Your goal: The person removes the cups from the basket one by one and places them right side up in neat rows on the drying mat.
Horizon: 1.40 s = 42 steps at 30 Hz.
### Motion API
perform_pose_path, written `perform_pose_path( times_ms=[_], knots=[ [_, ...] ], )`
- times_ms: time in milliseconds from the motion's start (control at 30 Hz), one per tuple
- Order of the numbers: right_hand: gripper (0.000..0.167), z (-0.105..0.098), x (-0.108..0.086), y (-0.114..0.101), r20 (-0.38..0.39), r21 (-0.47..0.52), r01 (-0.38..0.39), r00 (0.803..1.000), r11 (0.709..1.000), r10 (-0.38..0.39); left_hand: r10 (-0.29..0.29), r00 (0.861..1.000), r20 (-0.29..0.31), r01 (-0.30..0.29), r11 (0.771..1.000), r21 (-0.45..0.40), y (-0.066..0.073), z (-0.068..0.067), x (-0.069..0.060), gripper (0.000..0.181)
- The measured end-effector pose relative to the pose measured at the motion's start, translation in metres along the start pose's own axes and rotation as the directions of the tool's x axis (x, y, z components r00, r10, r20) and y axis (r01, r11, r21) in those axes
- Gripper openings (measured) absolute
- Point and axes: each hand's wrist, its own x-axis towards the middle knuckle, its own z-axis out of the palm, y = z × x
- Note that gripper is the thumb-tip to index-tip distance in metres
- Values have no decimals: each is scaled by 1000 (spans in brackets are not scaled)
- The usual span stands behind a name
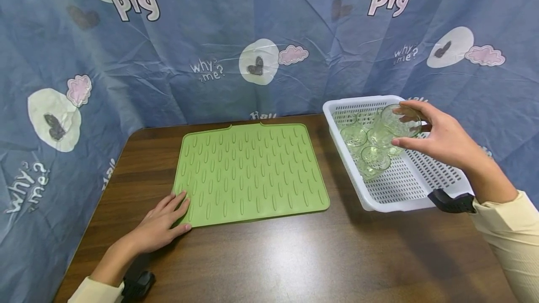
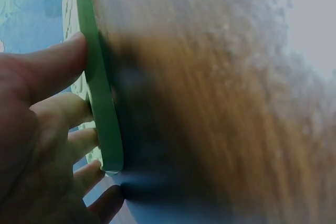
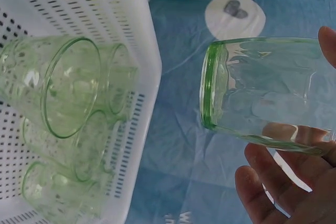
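My right hand (image 1: 442, 137) holds a clear green-tinted drinking glass (image 1: 401, 120) between thumb and fingers, above a white plastic basket (image 1: 421, 202). In the right wrist view the held glass (image 3: 268, 95) lies sideways, its thick green base away from the palm. Several more such glasses (image 1: 375, 159) stand in the basket's left part, some seemingly stacked. My left hand (image 1: 157, 228) rests at the near left corner of a green ridged mat (image 1: 252, 172), fingers spread and touching it. The left wrist view has the thumb against the mat's edge (image 2: 107, 114).
The mat and basket lie on a dark wooden table (image 1: 269, 256). Behind the table hangs a blue printed cloth (image 1: 210, 36). The basket has raised, perforated walls (image 3: 144, 98).
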Motion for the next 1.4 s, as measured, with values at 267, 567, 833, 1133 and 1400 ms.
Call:
perform_pose_path(
  times_ms=[267,567,833,1133,1400],
  knots=[
    [81,12,19,-13,58,-11,7,998,1000,-7,-13,1000,-5,13,1000,2,-2,4,-2,73],
    [78,45,56,-37,153,-10,95,984,995,-93,-6,1000,-25,6,1000,20,-3,4,-1,73],
    [82,80,85,-51,234,-18,83,969,996,-77,-4,1000,-31,5,1000,25,-1,3,1,74],
    [87,125,111,-75,302,5,105,948,994,-102,-5,999,-42,7,999,38,2,0,-1,73],
    [85,168,130,-93,321,86,74,942,994,-98,-3,999,-45,3,1000,17,-1,2,-3,74]
  ],
)
